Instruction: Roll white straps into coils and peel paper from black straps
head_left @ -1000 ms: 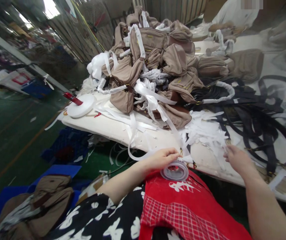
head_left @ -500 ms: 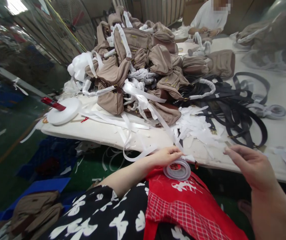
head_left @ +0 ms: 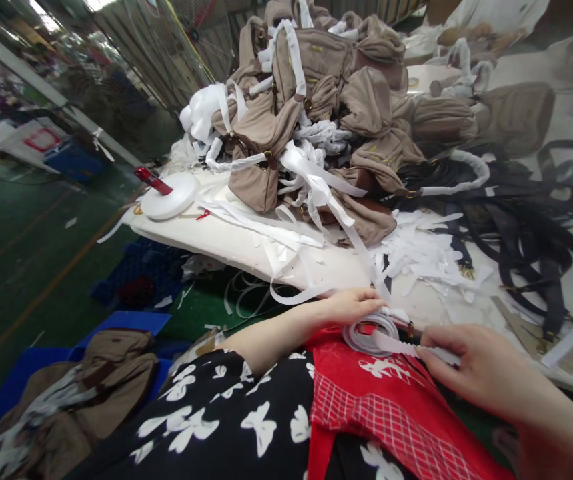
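Note:
A strap rolled into a coil and wrapped in white [head_left: 353, 340] rests against the red apron [head_left: 366, 393] at the table's near edge. My left hand [head_left: 353, 305] is closed over the coil's upper side; its fingertips are partly hidden. From the coil's middle, a narrow white strip [head_left: 396, 345] runs right, its other end pinched between my right thumb and fingers. My right hand [head_left: 466, 357] is beside the coil, over the edge. A small brass-coloured fitting [head_left: 411, 329] shows between the hands. Beyond them lie many loose white strips [head_left: 416, 253].
Brown bags [head_left: 316, 60] with white-wrapped straps are heaped across the table [head_left: 206, 240]. Black straps [head_left: 511, 227] lie at the right. On the left corner sits a white tape roll [head_left: 183, 193] with a red object on it. More bags [head_left: 116, 360] fill a blue crate below.
My right hand has come left and down from above the table to the coil, and a white strip now stretches between them. The view has shifted, and my left hand still holds the coil.

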The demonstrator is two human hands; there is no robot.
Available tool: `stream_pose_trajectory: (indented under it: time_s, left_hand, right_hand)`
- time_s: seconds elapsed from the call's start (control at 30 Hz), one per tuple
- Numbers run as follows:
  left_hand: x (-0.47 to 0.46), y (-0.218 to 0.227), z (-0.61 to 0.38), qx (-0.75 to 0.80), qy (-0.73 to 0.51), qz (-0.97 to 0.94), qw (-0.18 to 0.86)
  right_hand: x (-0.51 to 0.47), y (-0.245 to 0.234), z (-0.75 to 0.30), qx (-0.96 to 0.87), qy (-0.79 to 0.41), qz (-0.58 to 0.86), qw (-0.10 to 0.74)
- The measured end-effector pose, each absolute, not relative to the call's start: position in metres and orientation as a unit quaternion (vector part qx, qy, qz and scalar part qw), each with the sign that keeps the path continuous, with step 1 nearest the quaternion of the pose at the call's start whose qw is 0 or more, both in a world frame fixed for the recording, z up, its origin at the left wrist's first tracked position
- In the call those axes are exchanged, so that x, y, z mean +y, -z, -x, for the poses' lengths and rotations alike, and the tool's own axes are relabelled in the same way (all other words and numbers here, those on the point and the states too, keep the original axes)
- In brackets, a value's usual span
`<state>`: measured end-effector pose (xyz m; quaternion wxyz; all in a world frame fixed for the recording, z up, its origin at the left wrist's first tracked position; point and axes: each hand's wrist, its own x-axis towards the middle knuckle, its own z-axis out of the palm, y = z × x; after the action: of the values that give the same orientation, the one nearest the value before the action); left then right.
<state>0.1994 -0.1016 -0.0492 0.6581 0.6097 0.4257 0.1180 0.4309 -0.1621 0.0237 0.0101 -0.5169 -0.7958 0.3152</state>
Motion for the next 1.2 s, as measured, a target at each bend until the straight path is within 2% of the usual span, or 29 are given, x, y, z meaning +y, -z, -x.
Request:
stream_pose_trajectory:
  time_s: [0.27,0.53,0.67,0.8,1.07,1.2]
  left_hand:
    - [-0.108,0.048,-0.198,0.429,-0.121,-0.603,0.662]
    - [-0.113,0.049,-0.197,0.432,-0.126,-0.607,0.655]
    - [-0.114,0.048,-0.196,0.437,-0.127,-0.607,0.652]
    - [-0.116,0.043,-0.195,0.449,-0.115,-0.598,0.654]
    - [-0.121,0.04,-0.192,0.446,-0.119,-0.602,0.652]
    - [-0.122,0.042,-0.187,0.446,-0.138,-0.574,0.673]
  right_hand:
    - [-0.162,-0.036,-0.393,-0.862,-0.173,0.475,-0.043]
    - [-0.17,-0.04,-0.389,-0.902,-0.077,0.425,-0.011]
    - [-0.175,-0.036,-0.383,-0.929,-0.097,0.357,-0.008]
    - [-0.181,-0.036,-0.381,-0.926,-0.147,0.347,-0.023]
    - [-0.174,-0.015,-0.367,-0.911,-0.041,0.408,-0.038]
    - [-0.167,0.003,-0.368,-0.89,-0.054,0.451,-0.024]
